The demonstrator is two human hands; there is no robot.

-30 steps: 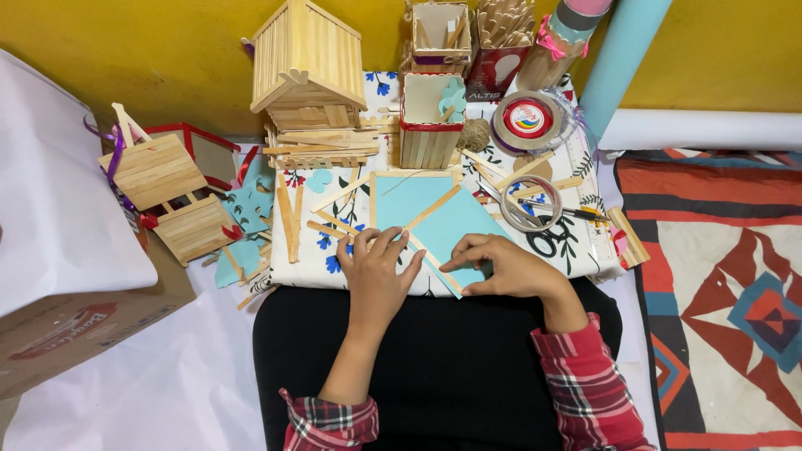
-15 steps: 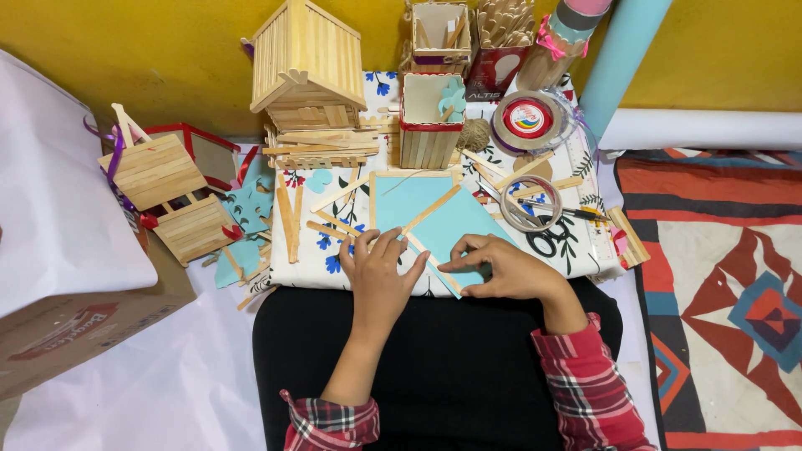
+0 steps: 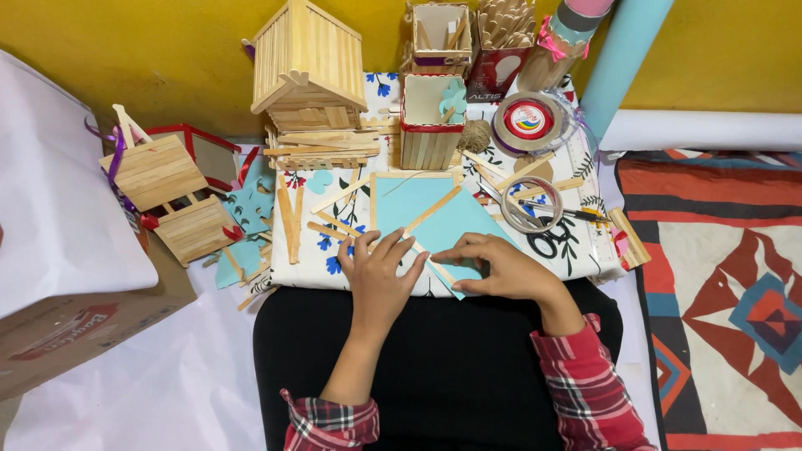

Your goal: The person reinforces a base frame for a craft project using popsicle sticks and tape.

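Floral board (image 3: 551, 250): near edge taken by left hand (image 3: 378, 271) and right hand (image 3: 494, 267), both flat on the light-blue paper (image 3: 426, 219) at centre. Far edge walled off by stick house (image 3: 307, 75), stick box (image 3: 432, 125), red box of sticks (image 3: 501, 50), tape tin (image 3: 528, 121). Right side: tape ring (image 3: 530, 205), scissors (image 3: 555, 242), loose sticks. Left part: loose sticks (image 3: 288, 221) scattered, narrow gaps only. Off the left edge: small stick houses (image 3: 171, 200), blue cut-outs. Open approach: black lap (image 3: 443, 367) below the near edge; white sheet (image 3: 142, 392) at near left.
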